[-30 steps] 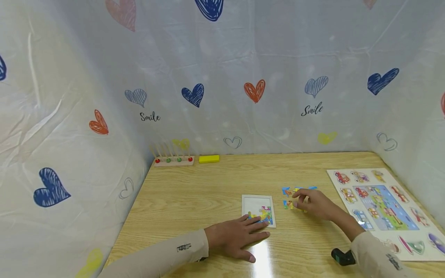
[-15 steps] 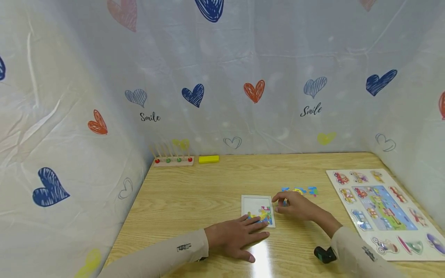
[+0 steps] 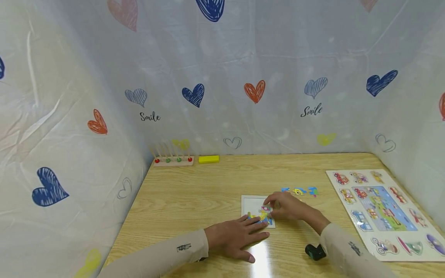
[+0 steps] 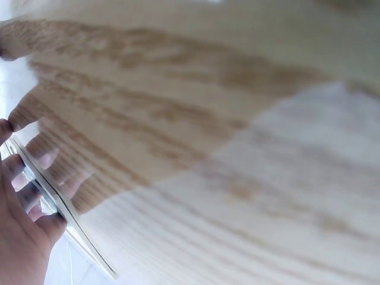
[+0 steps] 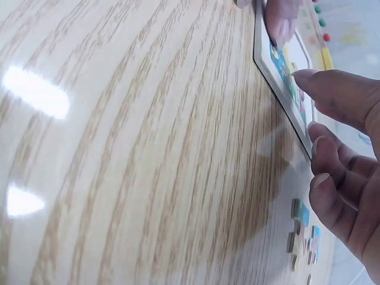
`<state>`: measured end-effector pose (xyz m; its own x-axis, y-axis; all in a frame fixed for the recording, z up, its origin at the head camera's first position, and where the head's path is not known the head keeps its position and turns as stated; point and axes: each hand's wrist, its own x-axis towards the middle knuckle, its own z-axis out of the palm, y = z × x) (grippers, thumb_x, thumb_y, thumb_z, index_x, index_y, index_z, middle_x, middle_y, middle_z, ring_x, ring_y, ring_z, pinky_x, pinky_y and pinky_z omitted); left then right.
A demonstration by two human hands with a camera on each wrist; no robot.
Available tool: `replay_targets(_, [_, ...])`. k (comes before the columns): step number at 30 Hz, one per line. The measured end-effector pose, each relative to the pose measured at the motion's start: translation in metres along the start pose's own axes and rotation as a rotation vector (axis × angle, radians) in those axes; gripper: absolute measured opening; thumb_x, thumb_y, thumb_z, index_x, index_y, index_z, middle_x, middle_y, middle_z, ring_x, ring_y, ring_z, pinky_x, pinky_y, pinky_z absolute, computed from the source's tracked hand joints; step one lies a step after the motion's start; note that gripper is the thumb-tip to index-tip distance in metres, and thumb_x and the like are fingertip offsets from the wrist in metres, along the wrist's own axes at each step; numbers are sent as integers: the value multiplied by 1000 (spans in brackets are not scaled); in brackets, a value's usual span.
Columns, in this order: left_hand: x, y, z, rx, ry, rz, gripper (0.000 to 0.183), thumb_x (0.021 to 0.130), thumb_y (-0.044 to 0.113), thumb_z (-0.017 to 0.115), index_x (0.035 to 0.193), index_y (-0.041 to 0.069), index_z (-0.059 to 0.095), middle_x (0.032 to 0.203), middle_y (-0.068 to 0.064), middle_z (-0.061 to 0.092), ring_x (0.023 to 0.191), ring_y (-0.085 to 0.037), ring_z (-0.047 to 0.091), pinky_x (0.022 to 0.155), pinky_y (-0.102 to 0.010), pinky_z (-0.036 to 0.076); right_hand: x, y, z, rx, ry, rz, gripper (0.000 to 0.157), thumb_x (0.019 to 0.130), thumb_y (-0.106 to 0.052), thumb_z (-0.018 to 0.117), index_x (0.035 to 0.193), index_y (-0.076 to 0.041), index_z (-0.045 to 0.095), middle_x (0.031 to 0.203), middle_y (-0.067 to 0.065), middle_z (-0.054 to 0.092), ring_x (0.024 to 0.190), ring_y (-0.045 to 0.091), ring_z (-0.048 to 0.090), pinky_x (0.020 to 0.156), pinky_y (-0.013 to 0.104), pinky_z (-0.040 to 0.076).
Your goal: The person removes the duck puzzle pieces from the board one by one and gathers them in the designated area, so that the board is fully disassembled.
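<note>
A small white puzzle frame (image 3: 252, 197) lies mid-table, its lower part filled with colourful puzzle pieces (image 3: 263, 217). My left hand (image 3: 236, 236) is spread flat, fingertips resting on the near edge and the pieces there. Over the frame's right side is my right hand (image 3: 286, 206), thumb and forefinger bent toward the pink piece (image 3: 265, 208). In the right wrist view the thumb (image 5: 332, 89) reaches over the frame (image 5: 276, 80), the other fingers curled beside its edge. Whether these fingertips pinch a piece I cannot tell. Loose puzzle pieces (image 3: 299, 191) lie just beyond the right hand.
At the right is a large picture board (image 3: 375, 235) with vehicle shapes. A wooden peg stand (image 3: 174, 163) with red and green beads stands at the back left, beside a yellow block (image 3: 209, 159). A dark object (image 3: 315, 252) is by the right sleeve.
My right hand has moved left from the loose puzzle pieces to the frame's right side. The left hand stays on the frame's near edge.
</note>
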<state>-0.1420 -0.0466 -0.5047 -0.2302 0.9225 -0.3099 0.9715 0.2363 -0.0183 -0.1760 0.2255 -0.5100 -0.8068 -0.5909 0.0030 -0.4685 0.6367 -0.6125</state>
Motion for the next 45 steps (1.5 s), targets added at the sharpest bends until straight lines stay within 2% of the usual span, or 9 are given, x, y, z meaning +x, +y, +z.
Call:
replay_targets(6, [1, 0, 1, 7, -3, 0, 78, 100, 69, 23, 163, 27, 5, 170, 0, -5, 157, -22, 3, 126, -42, 16, 1, -7, -1, -14, -44, 40, 37, 89, -27, 77, 122, -11, 71, 103, 1, 60, 94, 16, 55, 76, 28, 46])
replay_targets(17, [2, 0, 0, 3, 3, 7, 77, 101, 68, 23, 163, 26, 6, 171, 0, -4, 157, -25, 4, 126, -44, 17, 1, -12, -4, 4, -66, 53, 35, 90, -24, 77, 122, -10, 72, 110, 4, 60, 100, 18, 55, 78, 31, 49])
replay_targets(29, [4, -2, 2, 14, -5, 9, 78, 100, 70, 21, 163, 27, 4, 171, 0, -5, 158, -24, 4, 126, -44, 16, 5, -18, -4, -20, -68, 85, 29, 86, -19, 79, 113, -11, 73, 105, 3, 57, 89, 16, 52, 74, 27, 45])
replay_targets(33, [5, -2, 1, 10, -16, 6, 78, 100, 70, 21, 163, 27, 3, 170, 1, -6, 158, -24, 4, 126, -44, 16, 6, -18, -3, -23, -73, 85, 27, 86, -18, 79, 111, -12, 71, 107, 3, 58, 94, 18, 55, 78, 31, 48])
replay_targets(36, [4, -1, 0, 2, -32, 0, 78, 100, 70, 20, 163, 28, 2, 170, 1, -8, 158, -24, 2, 126, -44, 16, 7, -17, -2, -13, -82, 78, 28, 86, -17, 79, 111, -12, 68, 111, 3, 62, 101, 21, 59, 84, 38, 52])
replay_targets(40, [3, -1, 1, 4, -35, -4, 78, 100, 70, 19, 163, 28, 1, 170, 1, -9, 158, -24, 1, 126, -44, 15, 10, -16, -1, -4, -98, 75, 32, 86, -16, 79, 116, -11, 66, 113, 2, 64, 106, 23, 61, 89, 45, 53])
replay_targets(45, [3, -1, 3, 20, -11, 0, 78, 100, 70, 19, 163, 28, 2, 170, 1, -6, 158, -24, 3, 126, -44, 16, 12, -16, -2, -19, -111, 75, 37, 87, -17, 78, 121, -9, 67, 109, 2, 63, 98, 19, 60, 83, 38, 53])
